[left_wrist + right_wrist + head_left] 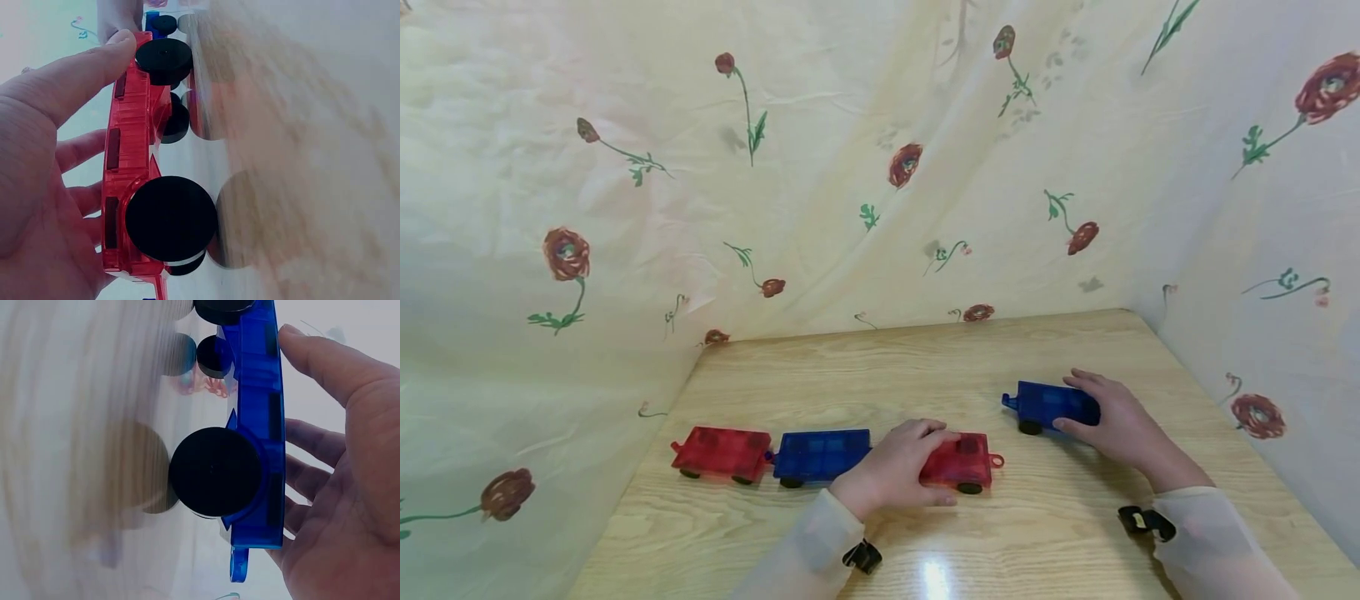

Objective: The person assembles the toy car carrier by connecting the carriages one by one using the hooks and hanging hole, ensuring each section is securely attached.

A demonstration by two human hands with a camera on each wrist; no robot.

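My left hand [889, 468] grips a translucent red toy train car [968, 458] from above, thumb on its near side and fingers on the far side. In the left wrist view this red car [131, 156] shows black wheels on the wood. My right hand [1123, 423] holds a blue toy train car [1043, 405] across its sides, farther back to the right. In the right wrist view, the thumb and fingers lie along opposite sides of the blue car [259, 425]. The held red car's ring end points right; the held blue car's hook points left, with a gap between them.
Left of the held red car stands another blue car [823, 454], its right end hidden by my left hand. A second red car [722, 452] adjoins it on the left. The wooden table [850, 383] is bordered by a flower-printed cloth [820, 167] at the back and sides.
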